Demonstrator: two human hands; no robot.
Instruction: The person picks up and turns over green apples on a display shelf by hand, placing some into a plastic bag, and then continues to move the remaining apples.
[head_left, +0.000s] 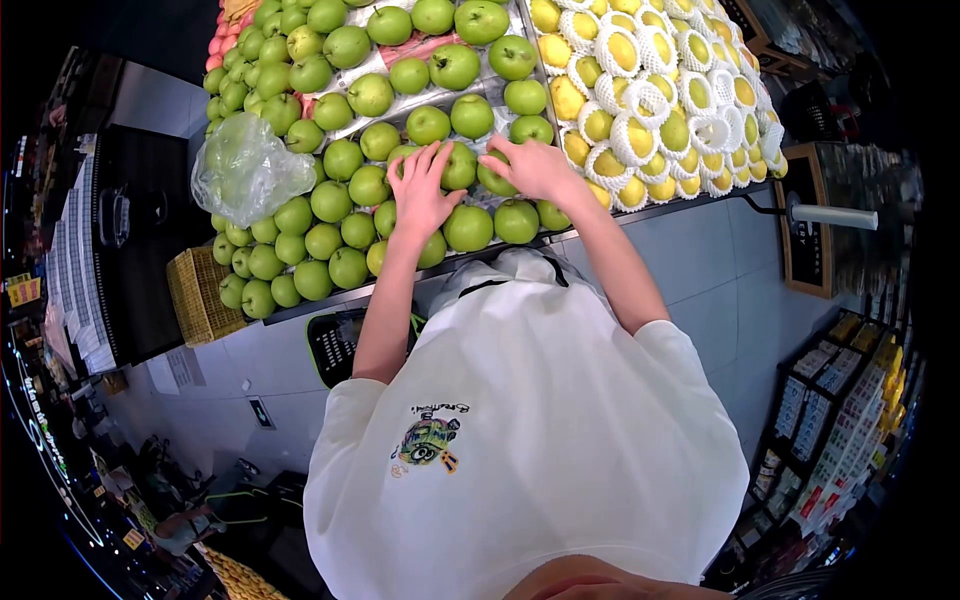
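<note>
Both hands are low over a sloping display table (650, 213) spread with green apples (467, 229). The left hand (424, 192) reaches in with its fingers bent and slightly apart over the apples. One apple (459, 166) lies directly to the right of its fingers, in the space between the two hands; whether the left grip is closed on a fruit cannot be told, because the hand covers what lies under it. The right hand (535, 168) comes in from the right with fingers curled over another apple (494, 174), which sits right at its fingertips, partly hidden; whether this grip is firm or only resting on the fruit cannot be told either. More apples lie near the wrists, along the near edge of the table, and others continue to the far side, where pale lining shows between them. On the left, a clear plastic bag (248, 170) rests crumpled on top of the apples, well apart from the left hand. To the right, beyond a narrow divider (548, 92), yellow fruits (640, 137) are piled, many in white foam nets. Reddish fruits (217, 47) show at the far left corner. Below the table's near left corner stands a woven basket (203, 300), and a black basket with a green rim (318, 352) is lower down, near the left forearm.
</note>
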